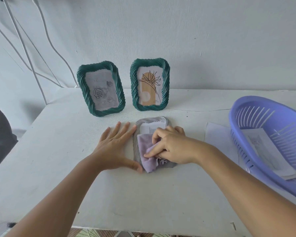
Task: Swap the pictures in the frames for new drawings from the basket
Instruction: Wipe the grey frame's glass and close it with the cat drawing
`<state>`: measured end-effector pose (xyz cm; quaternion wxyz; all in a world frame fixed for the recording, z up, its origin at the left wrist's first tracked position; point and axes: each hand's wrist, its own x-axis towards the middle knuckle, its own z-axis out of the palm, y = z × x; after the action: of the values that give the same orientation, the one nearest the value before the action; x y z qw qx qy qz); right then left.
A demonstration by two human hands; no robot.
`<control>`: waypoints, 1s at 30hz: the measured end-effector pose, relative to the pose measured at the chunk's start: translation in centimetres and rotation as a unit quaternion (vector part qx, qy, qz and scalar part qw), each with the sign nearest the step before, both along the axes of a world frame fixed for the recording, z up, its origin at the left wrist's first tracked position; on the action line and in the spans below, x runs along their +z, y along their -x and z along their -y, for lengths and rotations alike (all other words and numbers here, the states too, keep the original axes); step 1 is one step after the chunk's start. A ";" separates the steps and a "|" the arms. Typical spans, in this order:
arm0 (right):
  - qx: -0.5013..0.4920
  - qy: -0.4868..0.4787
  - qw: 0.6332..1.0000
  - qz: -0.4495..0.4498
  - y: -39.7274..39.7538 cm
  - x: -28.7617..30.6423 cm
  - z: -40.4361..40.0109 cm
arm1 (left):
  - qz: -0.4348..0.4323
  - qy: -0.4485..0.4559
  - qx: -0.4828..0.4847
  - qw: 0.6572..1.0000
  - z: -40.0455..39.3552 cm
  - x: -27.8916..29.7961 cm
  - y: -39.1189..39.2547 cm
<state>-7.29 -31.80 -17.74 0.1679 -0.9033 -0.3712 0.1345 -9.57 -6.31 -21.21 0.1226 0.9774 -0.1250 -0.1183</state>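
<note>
left hand: my fingers flat, bracing grey ribbed frame beside it on desk.
right hand: my grip pinching lilac cloth, wiping frame.

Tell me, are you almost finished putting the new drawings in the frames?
Hard to say. Two green frames, one with roses and one with a line-drawn flower, stand upright with pictures inside; whether those are new is unclear. A grey frame lies flat: the left hand steadies it while the right hand holds a lilac cloth on it. Papers remain in the purple basket.
</note>
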 end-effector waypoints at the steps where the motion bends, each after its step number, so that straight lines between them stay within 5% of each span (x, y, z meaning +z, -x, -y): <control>1: 0.006 0.006 1.000 -0.011 0.1 0.2 0.4 | 0.000 0.000 0.000 1.000 0.0 0.0 0.0; 9: -0.072 0.012 0.994 0.075 -0.5 -0.3 0.5 | 0.000 0.000 -0.003 1.000 0.0 0.0 -0.1; 17: -0.047 0.025 0.998 0.024 -0.4 0.1 3.2 | -0.001 -0.001 -0.002 1.000 0.0 0.0 -0.1; 22: -0.139 0.012 0.983 0.121 -1.0 -0.9 1.5 | 0.001 0.003 -0.002 1.000 0.1 -0.1 -0.1; 30: -0.062 0.001 0.997 0.052 0.5 -0.8 3.4 | 0.001 -0.001 0.000 1.000 0.1 -0.1 -0.1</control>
<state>-7.84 -35.16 -18.50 0.1558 -0.9305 -0.3225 0.0766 -9.50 -6.44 -21.26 0.1218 0.9777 -0.1247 -0.1173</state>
